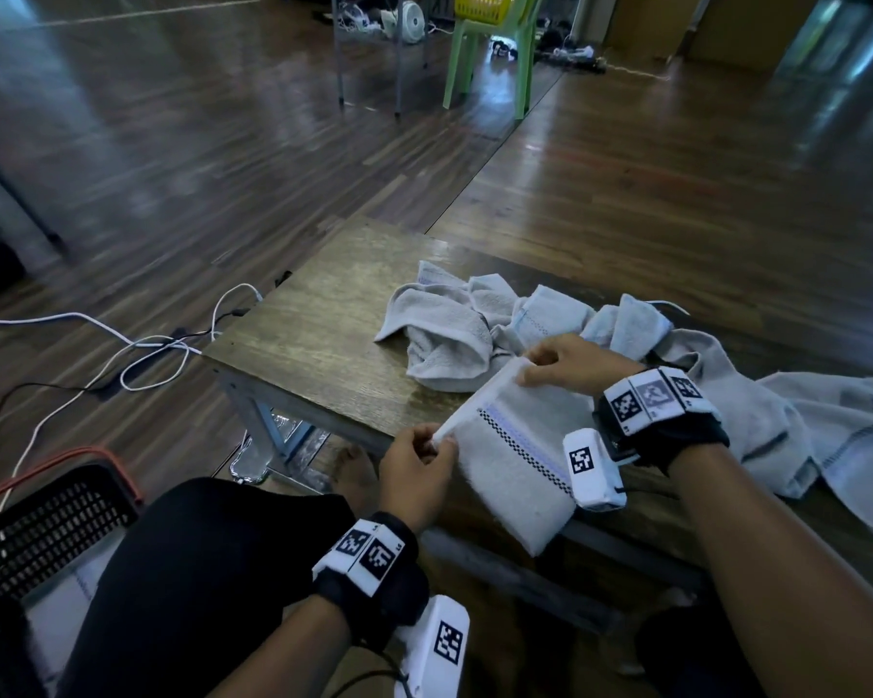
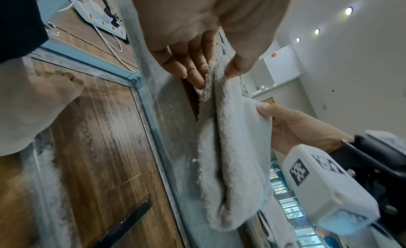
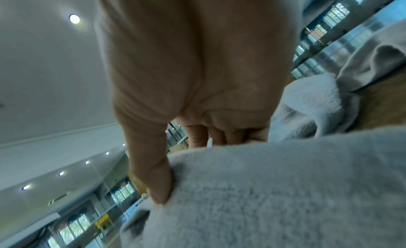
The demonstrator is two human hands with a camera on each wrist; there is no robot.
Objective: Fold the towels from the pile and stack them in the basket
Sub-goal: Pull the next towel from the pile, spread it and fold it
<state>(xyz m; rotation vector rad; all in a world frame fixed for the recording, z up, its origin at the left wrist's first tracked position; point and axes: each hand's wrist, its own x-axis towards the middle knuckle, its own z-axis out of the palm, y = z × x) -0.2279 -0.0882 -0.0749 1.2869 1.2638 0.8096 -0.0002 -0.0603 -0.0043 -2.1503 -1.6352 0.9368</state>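
A person sits at a low wooden table [image 1: 318, 314], seen from a head cam looking down at both hands. They hold a pale grey towel [image 1: 517, 460] w/ a checked stripe near its top edge; it's already doubled over and hangs off the table's near edge, in front of the person's knees.

What could go wrong, as a judgement: the grip is only on the top corners, so if either pinch slackens the layers could slide apart and the fold would come out crooked. The lower part hangs free past the table edge, so a dropped corner could let the whole towel slip to the floor. The unfolded pile [image 1: 454, 330] lies just beyond the right hand, towards the far side and right; a swing of the towel might snag it or drag a piece along. The black basket [image 1: 46, 526] sits low on the near left, beside the person's leg, well apart from the towel, so carrying it over could loosen the fold.

Hands: the left hand [image 1: 414, 471] pinches the towel's near-left top corner btwn thumb and fingers, other fingers loosely curled. The right hand [image 1: 570, 365] pinches the far-right top corner, thumb pressed on the cloth, fingers curled behind. Neither hand holds anything else.
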